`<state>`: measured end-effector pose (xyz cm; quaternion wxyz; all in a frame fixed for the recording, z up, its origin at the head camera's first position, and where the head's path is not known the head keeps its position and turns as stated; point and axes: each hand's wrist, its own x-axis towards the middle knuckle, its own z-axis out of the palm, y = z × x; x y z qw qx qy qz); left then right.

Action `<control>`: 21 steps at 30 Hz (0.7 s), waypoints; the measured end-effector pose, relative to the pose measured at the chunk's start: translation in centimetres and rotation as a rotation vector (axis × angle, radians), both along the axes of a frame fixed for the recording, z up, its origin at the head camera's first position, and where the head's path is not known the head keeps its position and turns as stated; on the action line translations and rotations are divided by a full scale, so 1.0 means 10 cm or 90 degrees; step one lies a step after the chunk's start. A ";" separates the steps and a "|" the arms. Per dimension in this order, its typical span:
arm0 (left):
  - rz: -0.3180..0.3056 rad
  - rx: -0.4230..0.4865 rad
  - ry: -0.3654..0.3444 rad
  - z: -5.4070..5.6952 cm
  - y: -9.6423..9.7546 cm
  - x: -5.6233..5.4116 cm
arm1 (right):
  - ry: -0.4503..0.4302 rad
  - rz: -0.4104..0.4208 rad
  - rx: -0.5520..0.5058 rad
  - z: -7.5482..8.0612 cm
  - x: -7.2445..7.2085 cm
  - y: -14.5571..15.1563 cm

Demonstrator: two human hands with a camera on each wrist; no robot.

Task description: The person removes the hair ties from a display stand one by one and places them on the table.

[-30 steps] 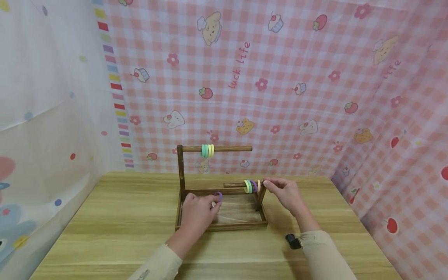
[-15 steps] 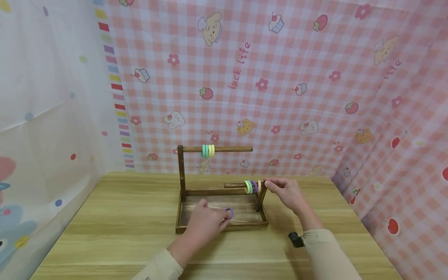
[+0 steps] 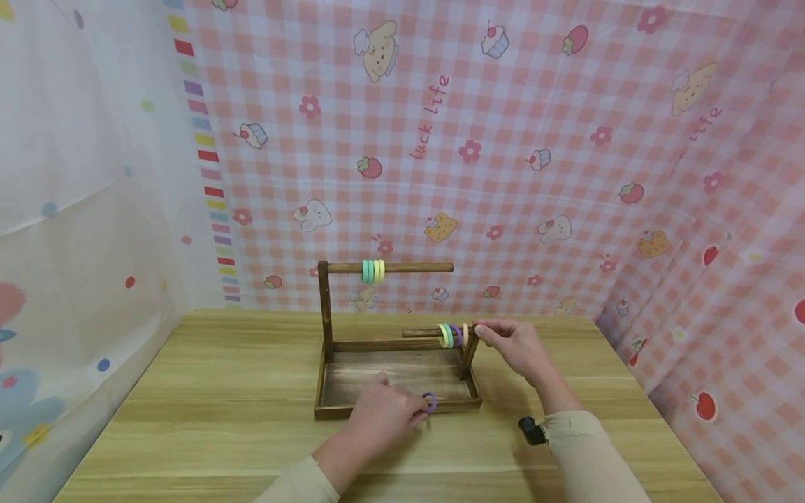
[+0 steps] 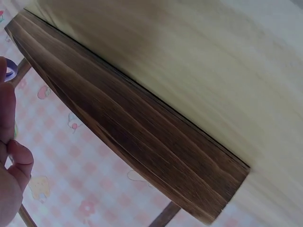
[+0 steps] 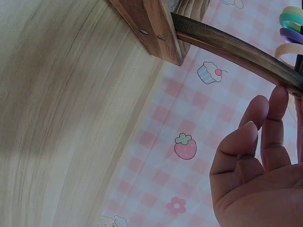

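Observation:
My left hand pinches a purple ring between its fingertips, over the front rim of a wooden rack. In the left wrist view that purple ring shows only partly, at the left edge. My right hand holds the top of the rack's short right post. The right wrist view has the fingertips against the end of this post; the thumb is mostly out of sight. Yellow, green, purple and pale orange rings hang on the low bar, close to the right hand.
From a tall left post a higher bar reaches right, its tip free. Green and yellow rings hang on it. The rack's tray stands on a wood-grain table, before a pink checked cloth.
My left hand has carried the purple ring from above the tray toward the front and right, down to the front rim. The right hand has stayed at the short post.

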<state>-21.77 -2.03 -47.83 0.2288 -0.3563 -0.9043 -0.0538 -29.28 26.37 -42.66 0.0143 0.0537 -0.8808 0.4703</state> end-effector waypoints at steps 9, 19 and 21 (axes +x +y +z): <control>-0.041 -0.069 0.038 -0.08 0.27 0.05 | -0.003 -0.001 -0.003 0.00 0.01 -0.01; -0.010 -0.165 0.027 -0.17 0.65 0.07 | -0.008 -0.011 -0.004 0.02 0.01 -0.01; -0.005 -0.169 0.017 -0.19 0.71 0.06 | -0.009 -0.013 0.001 0.01 0.01 -0.01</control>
